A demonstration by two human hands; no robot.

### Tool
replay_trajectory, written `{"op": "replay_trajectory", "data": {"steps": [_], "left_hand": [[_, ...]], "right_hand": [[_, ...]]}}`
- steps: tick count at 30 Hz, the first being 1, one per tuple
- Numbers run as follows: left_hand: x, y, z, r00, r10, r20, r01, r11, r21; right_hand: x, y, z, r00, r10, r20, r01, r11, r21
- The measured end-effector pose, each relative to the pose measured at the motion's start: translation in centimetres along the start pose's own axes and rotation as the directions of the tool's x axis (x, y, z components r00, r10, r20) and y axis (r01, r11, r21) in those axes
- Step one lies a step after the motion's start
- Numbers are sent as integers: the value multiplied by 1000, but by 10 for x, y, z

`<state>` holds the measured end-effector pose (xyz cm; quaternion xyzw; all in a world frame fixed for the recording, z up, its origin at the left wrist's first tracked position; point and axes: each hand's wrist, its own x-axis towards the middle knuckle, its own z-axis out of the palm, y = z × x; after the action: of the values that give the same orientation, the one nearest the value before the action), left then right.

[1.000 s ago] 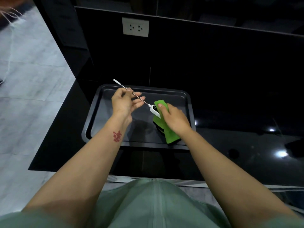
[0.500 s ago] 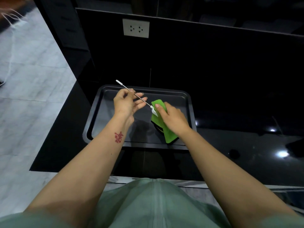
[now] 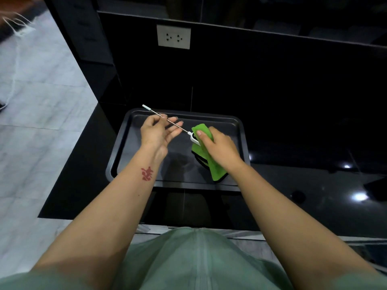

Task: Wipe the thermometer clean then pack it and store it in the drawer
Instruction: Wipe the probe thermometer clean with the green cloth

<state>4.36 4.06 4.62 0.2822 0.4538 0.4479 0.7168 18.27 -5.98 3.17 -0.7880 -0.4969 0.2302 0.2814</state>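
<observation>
Head view, and the left hand [image 3: 156, 132] has the thermometer [image 3: 170, 122] by its thin metal probe, thumb and forefinger pinching the shaft near the middle while the other fingers fan out loose. The right hand [image 3: 217, 144] is closed around the green cloth [image 3: 209, 160], thumb pressed down on the white head of the thermometer, which is half buried in the fold. Compared with a second ago the cloth has crept up and over that head; more white showed then, and the left fingers were curled tighter than they are now. So the wiping looks to be working on the handle end (the probe itself sits bare and out in the air, its white tip cap pointing away to the upper left). That reads as the wipe still under way, with packing and the drawer not yet begun.

All of this hangs above the dark baking tray [image 3: 125, 141], whose floor is bare apart from the cloth's lower end trailing down toward its near rim. The tray sits on a glossy black counter [image 3: 303, 185]. A white wall socket [image 3: 173, 36] is well behind. No case or sleeve for the thermometer shows anywhere, and no drawer can be made out in the dark fronts, so where it gets packed I cannot tell. Nothing blocks the hands.
</observation>
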Motion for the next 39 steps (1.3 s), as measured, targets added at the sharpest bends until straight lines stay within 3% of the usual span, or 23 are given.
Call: {"op": "replay_trajectory", "data": {"steps": [9, 20, 27, 34, 39], "left_hand": [[7, 11, -8, 999, 36, 14, -35, 998, -61], [4, -2, 3, 993, 116, 2, -115, 989, 88], [11, 2, -2, 991, 122, -53, -119, 991, 64], [8, 0, 0, 994, 3, 112, -12, 996, 87], [14, 11, -7, 995, 49, 86, -55, 997, 62]], "right_hand": [[1, 13, -2, 991, 129, -31, -114, 950, 289], [4, 2, 0, 996, 70, 51, -80, 965, 249], [-1, 7, -2, 989, 120, 91, -146, 916, 373], [9, 4, 1, 988, 143, 63, -156, 920, 359], [6, 15, -3, 985, 156, 77, -173, 918, 356]]}}
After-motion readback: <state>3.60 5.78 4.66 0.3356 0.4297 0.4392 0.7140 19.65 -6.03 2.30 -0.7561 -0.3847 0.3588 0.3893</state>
